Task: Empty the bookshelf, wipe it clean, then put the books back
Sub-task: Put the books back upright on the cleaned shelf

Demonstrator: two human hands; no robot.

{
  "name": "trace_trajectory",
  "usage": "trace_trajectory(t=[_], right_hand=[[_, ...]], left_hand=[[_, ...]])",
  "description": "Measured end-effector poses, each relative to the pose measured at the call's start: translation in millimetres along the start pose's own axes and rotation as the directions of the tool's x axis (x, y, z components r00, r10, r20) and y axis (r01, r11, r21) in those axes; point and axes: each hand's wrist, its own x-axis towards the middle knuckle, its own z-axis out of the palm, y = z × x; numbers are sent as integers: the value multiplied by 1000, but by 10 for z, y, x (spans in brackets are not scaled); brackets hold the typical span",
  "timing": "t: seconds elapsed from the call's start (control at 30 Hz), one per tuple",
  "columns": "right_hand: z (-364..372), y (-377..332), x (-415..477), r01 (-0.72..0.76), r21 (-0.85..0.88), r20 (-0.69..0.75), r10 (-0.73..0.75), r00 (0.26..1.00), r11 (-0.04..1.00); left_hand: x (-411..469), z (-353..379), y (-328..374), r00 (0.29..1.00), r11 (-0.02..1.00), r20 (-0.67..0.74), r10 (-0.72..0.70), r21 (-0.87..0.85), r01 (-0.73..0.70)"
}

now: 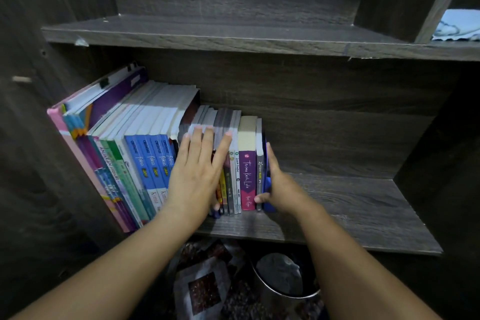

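A row of upright books fills the left half of the dark wooden shelf (350,210): tall pink and purple ones at the far left, several blue books (149,163), then small novels ending in a purple-spined book (246,176). My left hand (197,171) lies flat with straight fingers over the spines and tops of the small novels. My right hand (278,184) grips a blue bookend (267,189) at the right end of the row, thumb in front, fingers behind it.
The shelf's right half is bare wood. The shelf above (233,31) holds nothing here. A light blue cloth (459,24) lies in the upper right compartment. Below the shelf are patterned packets (205,286) and a round metal container (283,275).
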Motion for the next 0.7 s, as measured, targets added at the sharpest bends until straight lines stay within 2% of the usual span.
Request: trace_trajectory(t=[0.1,0.23,0.37,0.47,0.6,0.7], right_hand=[[-55,-11,30,-19,-77,-26,17,1000,997],[4,-34,41,-47,-138,-64,39,997,989],[43,-38,46,-37,-90,-86,30,996,995],[29,-45,45,-55,-91,-75,49,996,994],[53,17,18,-92,-124,-46,86,995,988],[108,78,21,-77,-49,-31,75,997,996]], left_hand=[[-57,34,-3,1000,995,-10,-19,99,20],[21,84,-48,1000,995,0,-27,92,27],[92,26,13,998,997,58,-38,73,34],[73,30,38,996,995,40,-81,60,79],[36,34,36,999,998,7,-54,17,53],[25,1,-14,1000,998,-16,-27,-57,26]])
